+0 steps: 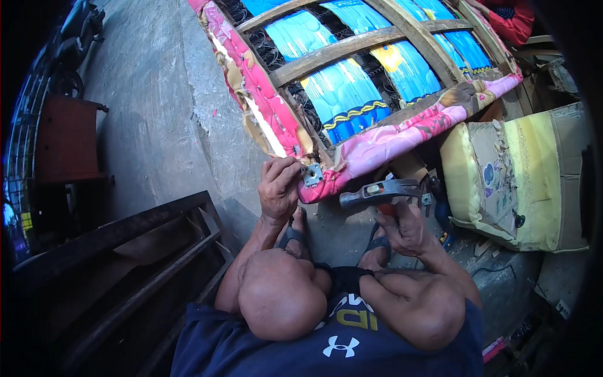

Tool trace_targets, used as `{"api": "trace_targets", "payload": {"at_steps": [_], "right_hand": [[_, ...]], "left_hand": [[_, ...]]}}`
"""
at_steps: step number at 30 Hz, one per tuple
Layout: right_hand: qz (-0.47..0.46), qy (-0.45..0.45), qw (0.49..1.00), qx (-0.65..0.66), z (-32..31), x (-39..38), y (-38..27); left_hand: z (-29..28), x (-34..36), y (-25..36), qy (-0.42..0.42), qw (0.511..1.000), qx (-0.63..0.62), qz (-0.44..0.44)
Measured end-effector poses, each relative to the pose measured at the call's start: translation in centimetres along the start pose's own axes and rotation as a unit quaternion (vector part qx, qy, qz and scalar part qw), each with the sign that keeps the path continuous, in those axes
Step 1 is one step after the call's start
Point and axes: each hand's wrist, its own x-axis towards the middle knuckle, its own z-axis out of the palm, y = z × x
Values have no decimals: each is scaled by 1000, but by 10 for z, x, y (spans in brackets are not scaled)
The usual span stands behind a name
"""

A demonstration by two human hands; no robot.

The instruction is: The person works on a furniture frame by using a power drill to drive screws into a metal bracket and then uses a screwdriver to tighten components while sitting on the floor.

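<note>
Left of the frame [342, 56], floor [151, 94] is seen; at the frame's near corner, the left hand [278, 188], hold unclear, is placed against a plate [313, 178]; off its edge, a hammer [392, 188] is gripped by the right hand [408, 230].

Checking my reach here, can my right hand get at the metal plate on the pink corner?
Probably yes: the right hand holds the claw hammer nearby, and the metal plate lies mostly uncovered. Only its left edge looks crowded, by the left hand.
</note>
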Motion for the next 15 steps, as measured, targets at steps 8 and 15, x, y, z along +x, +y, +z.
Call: {"api": "trace_targets", "payload": {"at_steps": [8,15], "right_hand": [[-149,-12,962,-230,36,52,-3],[-180,-23,938,-294,28,56,-12]], "left_hand": [[-5,0,4,1,1000,-9,11],[-5,9,-1,-3,1000,1,28]]}}
